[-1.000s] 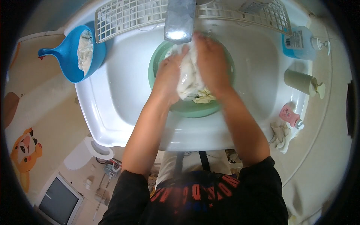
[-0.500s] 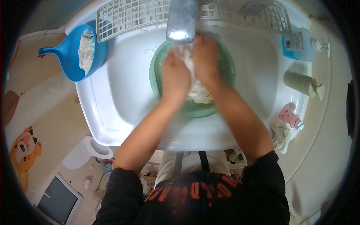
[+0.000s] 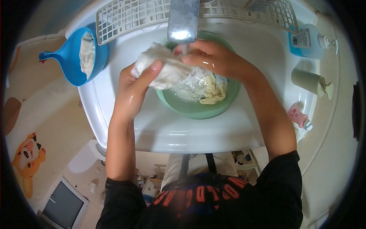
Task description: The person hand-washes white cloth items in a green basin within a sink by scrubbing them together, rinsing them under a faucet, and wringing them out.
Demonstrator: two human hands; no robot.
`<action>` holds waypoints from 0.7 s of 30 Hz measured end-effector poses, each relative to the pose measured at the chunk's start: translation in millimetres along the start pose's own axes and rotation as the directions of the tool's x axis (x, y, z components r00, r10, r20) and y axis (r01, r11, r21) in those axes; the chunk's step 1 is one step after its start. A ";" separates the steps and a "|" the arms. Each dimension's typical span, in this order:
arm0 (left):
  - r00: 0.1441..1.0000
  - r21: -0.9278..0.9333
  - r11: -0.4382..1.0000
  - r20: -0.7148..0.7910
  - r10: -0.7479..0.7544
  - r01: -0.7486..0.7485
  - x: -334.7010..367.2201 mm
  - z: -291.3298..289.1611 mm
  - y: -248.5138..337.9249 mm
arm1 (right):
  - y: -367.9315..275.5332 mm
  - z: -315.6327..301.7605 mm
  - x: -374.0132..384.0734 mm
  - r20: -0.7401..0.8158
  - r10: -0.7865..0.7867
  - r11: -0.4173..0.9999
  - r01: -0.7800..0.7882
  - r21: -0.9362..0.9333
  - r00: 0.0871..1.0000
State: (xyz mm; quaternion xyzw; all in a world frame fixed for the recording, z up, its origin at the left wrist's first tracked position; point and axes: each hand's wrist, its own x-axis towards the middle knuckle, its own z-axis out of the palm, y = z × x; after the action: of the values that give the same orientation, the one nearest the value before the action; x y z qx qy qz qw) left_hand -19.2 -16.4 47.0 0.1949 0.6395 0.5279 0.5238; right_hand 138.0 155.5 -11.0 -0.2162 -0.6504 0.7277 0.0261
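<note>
A wet, bunched white cloth (image 3: 160,70) is raised over the left part of a green basin (image 3: 190,111). My left hand (image 3: 133,89) grips its left side, the thumb pressed on top. On the cloth's right side, just below the faucet (image 3: 184,23), my right hand (image 3: 213,57) is closed with its fingertips at the cloth's edge; part of its grip is hidden. A thin stream of water runs from the faucet beside these fingertips. Inside the basin, cream-coloured fabric (image 3: 213,91) lies in water, beneath the hands.
The basin stands in a white sink (image 3: 126,49). A blue dipper (image 3: 72,57) with white cloth in it rests on the left rim. A white grid rack (image 3: 133,17) spans the back. Along the right edge are a blue pump bottle (image 3: 305,41), a pale pump bottle (image 3: 308,81) and a pink bottle (image 3: 298,115).
Both hands were together over the basin, squeezing the cloth. They have since spread apart; my left hand moved left with the cloth opened into a looser bunch, uncovering the fabric below.
</note>
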 end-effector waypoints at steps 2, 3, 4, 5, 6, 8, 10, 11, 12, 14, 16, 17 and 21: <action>0.991 -0.190 0.980 -0.131 0.030 -0.055 -12.5 1.4 6.9 | 11.8 -12.9 9.2 0.220 -0.016 0.984 0.055 -0.170 0.975; 0.973 -0.227 0.967 -0.223 0.064 -0.115 -19.6 1.0 8.9 | 16.7 -14.8 10.4 0.217 -0.016 0.985 0.054 -0.167 0.976; 0.968 -0.196 0.969 -0.228 0.105 -0.151 -25.9 -0.1 11.0 | 19.9 -18.0 10.3 0.192 0.092 0.986 -0.062 -0.153 0.977; 0.962 -0.165 0.969 -0.231 0.145 -0.186 -30.4 -1.0 12.8 | 24.2 -20.2 9.4 0.168 0.200 0.975 -0.178 -0.135 0.965; 0.955 -0.111 0.969 -0.227 0.190 -0.219 -34.2 1.6 16.8 | 34.7 -18.1 6.4 0.165 0.197 0.975 -0.176 -0.133 0.966; 0.958 -0.047 0.975 -0.201 0.205 -0.218 -36.9 -3.6 15.1 | 49.2 -9.6 0.5 0.004 -0.251 0.968 0.251 -0.008 0.968; 0.963 -0.028 0.977 -0.175 0.205 -0.213 -41.1 -20.1 10.9 | 29.8 0.6 0.9 -0.029 -0.132 0.862 0.130 0.491 0.991; 0.962 -0.024 0.977 -0.182 0.206 -0.214 -43.3 -29.5 10.1 | 20.2 4.6 3.0 0.124 0.098 0.538 -0.157 0.828 0.988; 0.953 -0.005 0.980 -0.234 0.193 -0.200 -42.8 -35.0 9.3 | 22.6 4.8 3.2 0.123 0.099 0.538 -0.157 0.828 0.987; 0.904 0.009 0.985 -0.395 0.161 -0.172 -43.0 -31.9 12.4 | 28.5 5.1 3.4 0.083 0.121 0.797 -0.146 0.586 0.989; 0.873 0.099 0.969 -0.420 0.248 -0.228 -42.2 -30.4 10.0 | 28.2 7.7 2.4 0.048 0.038 0.860 -0.057 0.508 0.998; 0.835 0.188 0.941 -0.435 0.338 -0.282 -41.6 -29.2 8.8 | 26.7 9.2 1.6 0.020 -0.051 0.908 0.037 0.418 0.999; 0.793 0.422 0.882 -0.454 0.406 -0.210 -45.8 -31.8 18.8 | 13.8 13.6 -1.1 -0.150 -0.088 0.905 0.142 0.400 0.985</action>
State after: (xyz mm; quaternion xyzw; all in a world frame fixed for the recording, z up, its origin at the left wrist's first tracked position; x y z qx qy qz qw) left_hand -35.6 -61.2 81.5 0.2347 0.8006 0.5180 0.1889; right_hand 137.6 140.3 -23.1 -0.2136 -0.4920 0.8295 0.1555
